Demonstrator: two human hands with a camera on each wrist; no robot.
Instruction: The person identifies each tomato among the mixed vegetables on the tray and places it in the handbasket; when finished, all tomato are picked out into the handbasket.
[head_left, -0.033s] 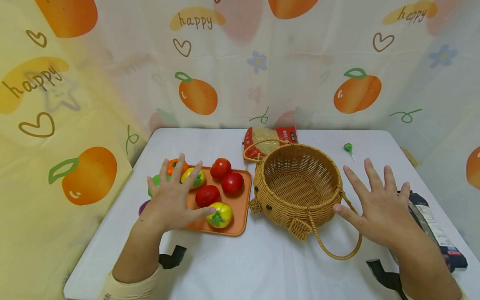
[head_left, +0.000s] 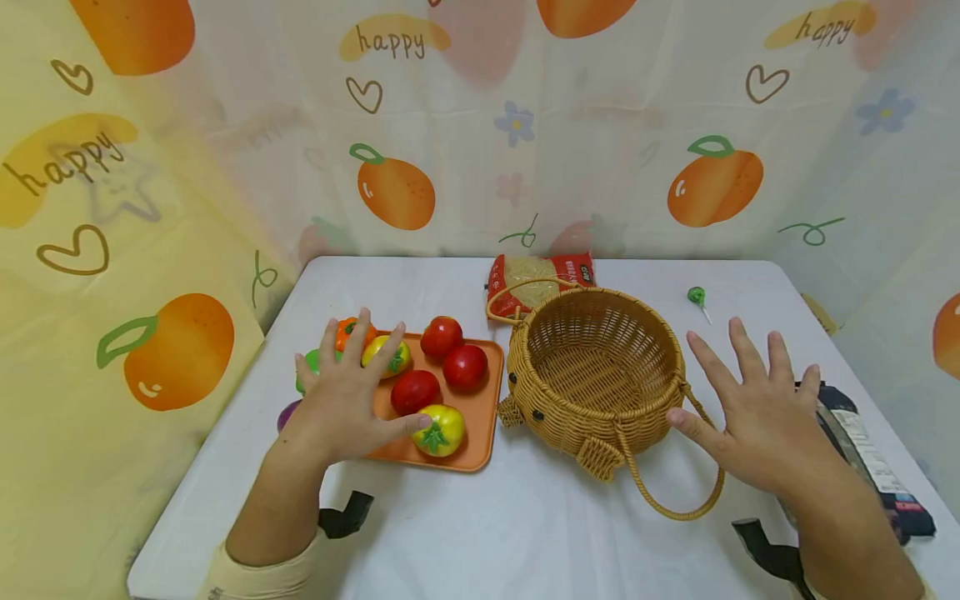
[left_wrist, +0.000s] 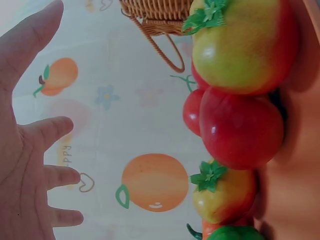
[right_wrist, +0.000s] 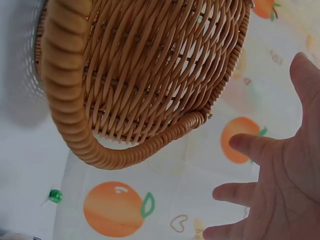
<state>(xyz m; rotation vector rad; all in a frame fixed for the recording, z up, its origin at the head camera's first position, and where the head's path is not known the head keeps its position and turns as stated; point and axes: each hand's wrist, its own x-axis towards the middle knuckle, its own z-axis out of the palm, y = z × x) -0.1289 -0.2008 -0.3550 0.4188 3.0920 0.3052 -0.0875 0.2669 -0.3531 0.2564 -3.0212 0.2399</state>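
My left hand [head_left: 333, 408] hovers with fingers spread over the left part of an orange tray [head_left: 480, 417], holding nothing. On the tray are a yellow-red toy tomato [head_left: 453, 427] with a green leafy top, a similar one [head_left: 397, 357] further back, and several red round fruits [head_left: 415, 392]. An orange bell pepper [head_left: 351, 331] and a green one [head_left: 308, 371] are partly hidden behind my fingers. My right hand [head_left: 772, 429], likewise spread and holding nothing, is over the table just right of a wicker basket [head_left: 573, 421]. The basket's handle [right_wrist: 65, 75] looms large in the right wrist view.
Behind the basket lies a red packet [head_left: 577, 268] with a clear window. A green lollipop [head_left: 697, 296] sits at the back right. Partly under my right forearm is a dark package [head_left: 847, 425]. Something purple [head_left: 287, 414] peeks out left of my left wrist.
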